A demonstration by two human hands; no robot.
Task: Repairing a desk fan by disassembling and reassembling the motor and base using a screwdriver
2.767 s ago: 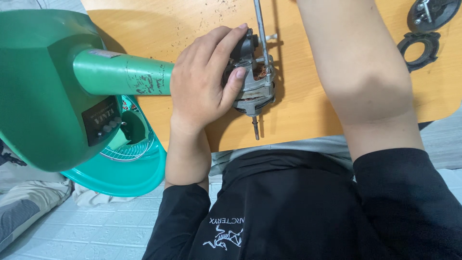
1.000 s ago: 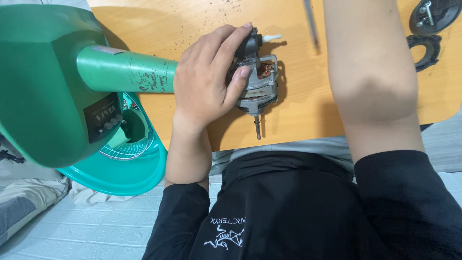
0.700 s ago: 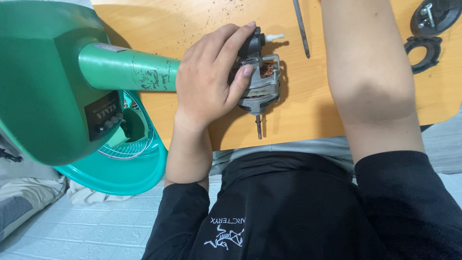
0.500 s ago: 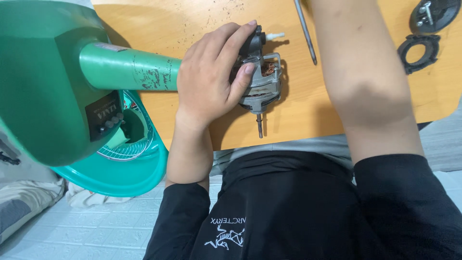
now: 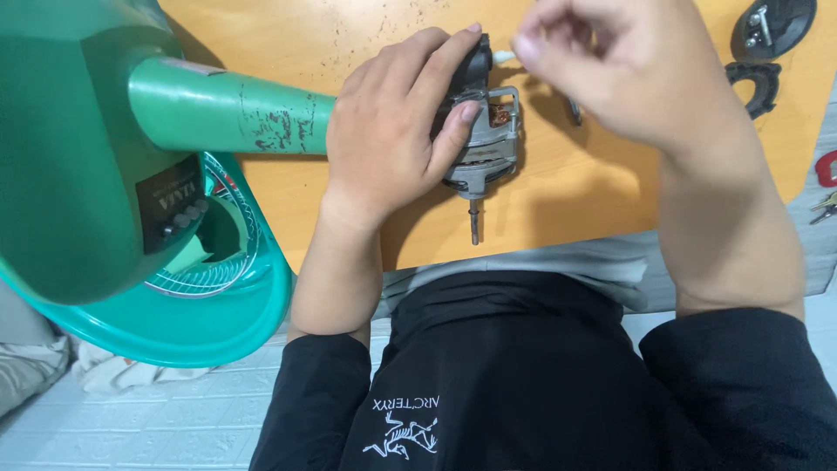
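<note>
Near the front edge of the desk (image 5: 575, 201), the left hand (image 5: 392, 139) is closed around a grey fan motor (image 5: 488, 144), fingers wrapped over its black top and thumb pressed to its side. The motor lies on the wood with its shaft (image 5: 474, 222) pointing toward the front edge, copper windings showing through the frame. Just right of it and raised above the desk, the right hand (image 5: 628, 70) has its fingers curled inward, blurred; whether its grip holds anything cannot be told. Left of the motor, a green fan pole (image 5: 227, 109) runs to the green fan base (image 5: 70, 148) at the desk's left edge. Toward the far right corner lie two black round parts (image 5: 767, 44).
</note>
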